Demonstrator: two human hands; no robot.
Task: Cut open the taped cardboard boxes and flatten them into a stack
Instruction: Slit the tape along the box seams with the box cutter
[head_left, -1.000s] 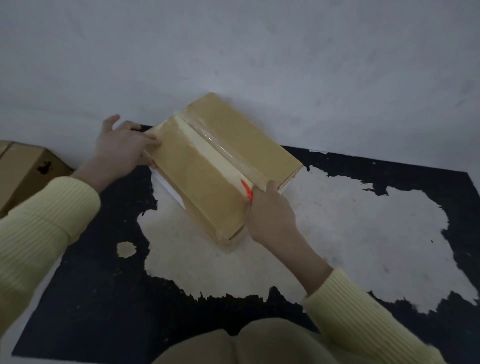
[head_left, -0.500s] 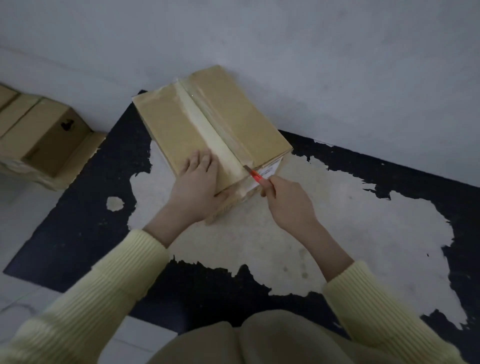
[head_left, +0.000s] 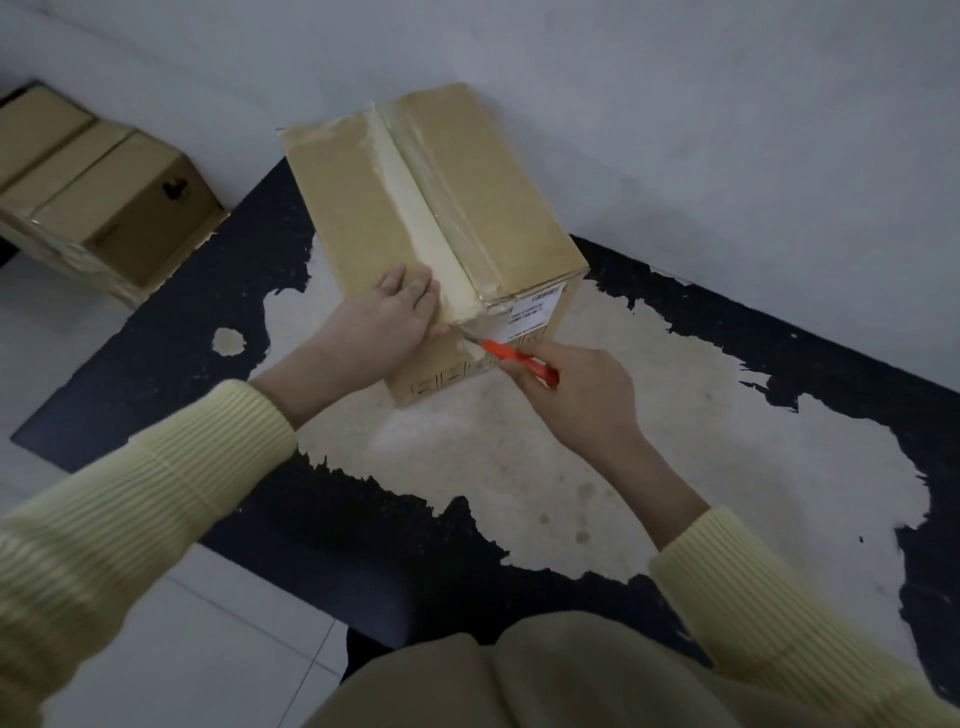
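A brown cardboard box (head_left: 483, 197) stands on the floor against the wall, its top seam covered by a strip of tape (head_left: 415, 208) running towards me. A white label sits on its near end face. My left hand (head_left: 384, 317) presses flat on the box's near top corner, fingers straight. My right hand (head_left: 576, 395) grips an orange utility knife (head_left: 514, 356). The blade tip touches the taped near edge of the box, just below the left hand's fingers.
Another taped cardboard box (head_left: 98, 197) lies at the left by the wall. The floor under the box is a worn black mat (head_left: 363, 535) with a large pale bare patch. White tiles lie at the lower left. My knees fill the bottom edge.
The left hand moved from the box's far corner to its near top corner and presses there. The knife came off the top seam down to the near edge. The view shifted closer.
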